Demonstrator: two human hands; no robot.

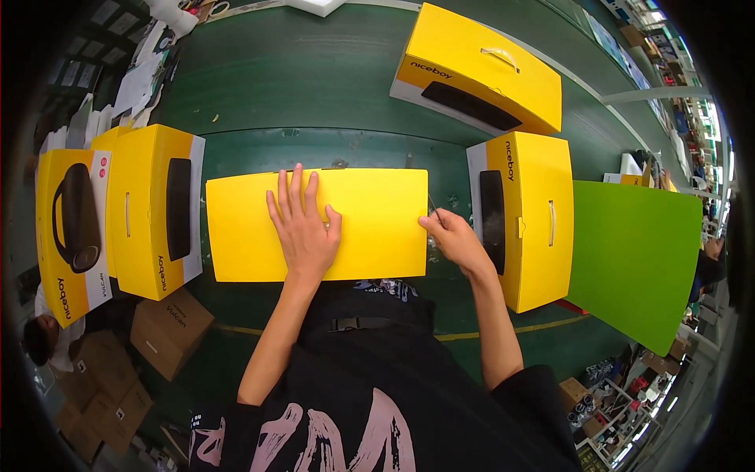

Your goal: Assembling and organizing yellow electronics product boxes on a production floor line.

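Observation:
A plain yellow box [377, 228] lies crosswise in front of me on the green work surface. My left hand [305, 232] rests flat on its top with the fingers spread. At the box's right end, my right hand [454, 237] is closed in a pinch, the thumb at the box edge. A thin dark sliver [435, 206] shows at its fingers; what it is I cannot make out. Just right of that hand stands a yellow carton [543, 224] with a handle on top and a black speaker pictured on its side.
More printed yellow cartons stand at the left [141, 208] and far right [480, 71]. Beyond the right carton is a large green panel [637, 259]. Brown cardboard boxes [169, 330] sit at lower left, near a person [47, 338]. Papers [141, 86] lie at far left.

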